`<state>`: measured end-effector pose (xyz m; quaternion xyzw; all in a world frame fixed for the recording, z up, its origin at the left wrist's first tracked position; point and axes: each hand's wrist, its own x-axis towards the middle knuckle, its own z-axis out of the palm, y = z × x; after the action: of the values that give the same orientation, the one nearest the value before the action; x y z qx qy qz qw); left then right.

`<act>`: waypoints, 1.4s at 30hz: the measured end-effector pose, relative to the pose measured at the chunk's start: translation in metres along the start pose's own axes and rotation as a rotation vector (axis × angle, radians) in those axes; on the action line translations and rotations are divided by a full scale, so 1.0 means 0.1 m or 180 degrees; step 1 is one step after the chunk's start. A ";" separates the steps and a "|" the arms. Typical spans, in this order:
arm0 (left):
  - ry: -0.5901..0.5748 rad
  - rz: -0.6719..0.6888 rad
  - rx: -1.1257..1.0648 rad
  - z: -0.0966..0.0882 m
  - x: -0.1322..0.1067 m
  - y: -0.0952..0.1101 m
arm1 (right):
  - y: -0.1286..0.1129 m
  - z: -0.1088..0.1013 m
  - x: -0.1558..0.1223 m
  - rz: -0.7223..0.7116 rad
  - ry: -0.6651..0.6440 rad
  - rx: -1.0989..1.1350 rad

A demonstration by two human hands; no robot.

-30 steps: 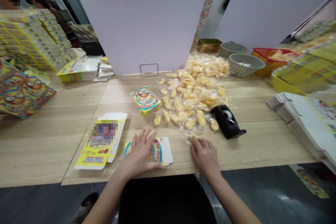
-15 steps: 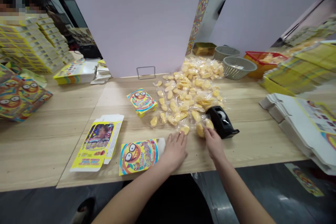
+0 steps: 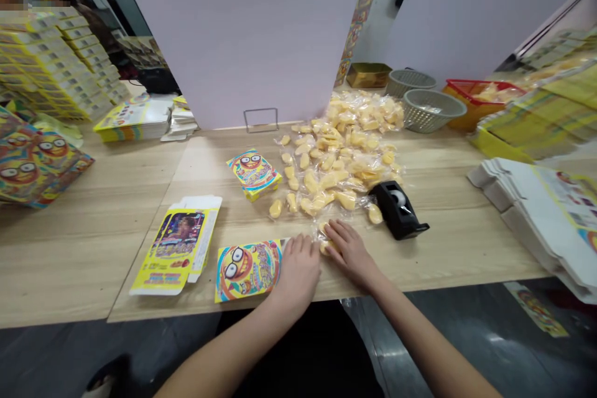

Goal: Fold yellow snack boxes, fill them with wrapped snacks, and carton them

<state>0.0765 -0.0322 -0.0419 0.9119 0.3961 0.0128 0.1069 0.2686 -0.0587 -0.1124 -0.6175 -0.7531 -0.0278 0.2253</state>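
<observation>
- Head view: the left hand (image 3: 298, 264) lies palm down at the right end of a printed yellow carton (image 3: 247, 270), fingers extended and close together; its underside is hidden, so I cannot tell whether it has hold of anything.
- The right hand (image 3: 349, 253), just beside it, has its fingers partly spread and touching clear-wrapped yellow pieces (image 3: 323, 228); whether they are gripped I cannot tell.
- The carton lies near the front edge of the wooden surface (image 3: 448, 199), left of the wrapped pieces.
- A heap of similar pieces (image 3: 345, 152) spreads beyond the hands, a black tape dispenser (image 3: 405, 217) at its right front.
- A small cartoon-printed box (image 3: 254, 173) sits left of the heap; a flat carton (image 3: 163, 283) lies farther left.
</observation>
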 end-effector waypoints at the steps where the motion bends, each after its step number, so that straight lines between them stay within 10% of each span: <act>1: 0.0038 -0.0029 -0.0070 -0.05 -0.14 -0.11 | -0.02 0.00 -0.03 -0.0020 -0.0185 -0.0060; 8: -0.0189 -0.0500 0.0066 -0.10 -0.63 -0.89 | -0.22 -0.01 -0.06 0.0077 -0.0577 -0.0006; 19: 0.0225 -0.0376 -0.0029 0.00 -0.67 -0.90 | -0.90 -0.02 0.14 -0.0654 -0.0910 0.1395; 23: 0.0214 -0.0314 -0.0106 0.00 -0.68 -0.92 | -0.79 -0.14 0.18 0.0824 -0.0384 0.1754; 26: 0.0241 -0.0317 -0.0150 0.01 -0.68 -0.92 | -0.74 -0.17 0.17 0.2214 -0.1003 0.2900; 31: 0.0285 -0.0342 -0.0235 0.02 -0.66 -0.92 | -1.02 -0.11 0.38 0.2727 -0.1864 0.4998; 35: 0.0365 -0.0397 -0.0326 0.03 -0.66 -0.89 | -1.24 0.00 0.56 0.2475 -0.2154 0.5074; 42: 0.0974 -0.0014 -0.1332 -0.43 -0.60 -0.75 | -1.20 -0.63 0.53 0.0353 -0.0535 0.2083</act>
<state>-0.0233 -0.0176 -0.0120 0.8565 0.3983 0.2321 0.2321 0.1676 -0.0587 -0.0076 -0.5527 -0.7033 0.2784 0.3498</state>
